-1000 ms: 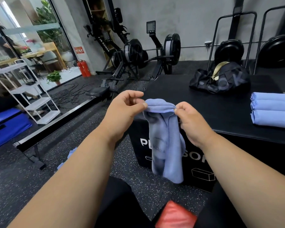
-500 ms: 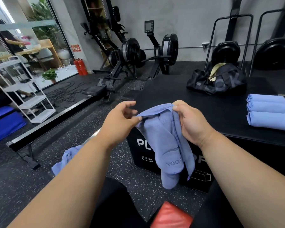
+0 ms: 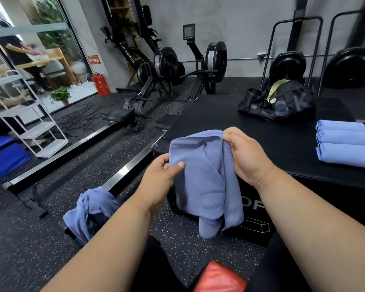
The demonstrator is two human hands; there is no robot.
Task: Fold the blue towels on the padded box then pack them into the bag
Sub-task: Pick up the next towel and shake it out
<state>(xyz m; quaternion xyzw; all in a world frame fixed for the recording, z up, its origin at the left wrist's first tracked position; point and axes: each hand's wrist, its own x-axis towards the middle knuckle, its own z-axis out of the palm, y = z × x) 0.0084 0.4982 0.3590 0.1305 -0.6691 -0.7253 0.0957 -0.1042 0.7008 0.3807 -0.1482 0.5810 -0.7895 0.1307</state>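
The padded box [image 3: 230, 123] is filling the middle and right of the view, its black top carrying the dark bag [image 3: 276, 104] towards the far edge and three folded blue towels [image 3: 346, 144] lying side by side, touching, at the right edge. Beyond the box's far left corner the rowing machines [image 3: 167, 68] are standing against the grey wall.

In front of the box's near left corner a blue towel [image 3: 204, 178] is hanging in the air between both hands, not resting on the top at all. It is showing far wider than half a second ago — then its upper edge was bunched close between the hands, now that edge is running slanted, with a broad panel opened out. The right hand [image 3: 247, 157] is gripping the towel's upper right corner, fingers curled round the hem, much where it was before. The left hand [image 3: 162, 175] is pinching the left edge with the thumb on the front of the cloth, and it is sitting lower and nearer the body than earlier.

Down on the speckled floor, left of the left forearm, a crumpled blue towel [image 3: 91, 209] is lying in a heap — more of it is in view than before.
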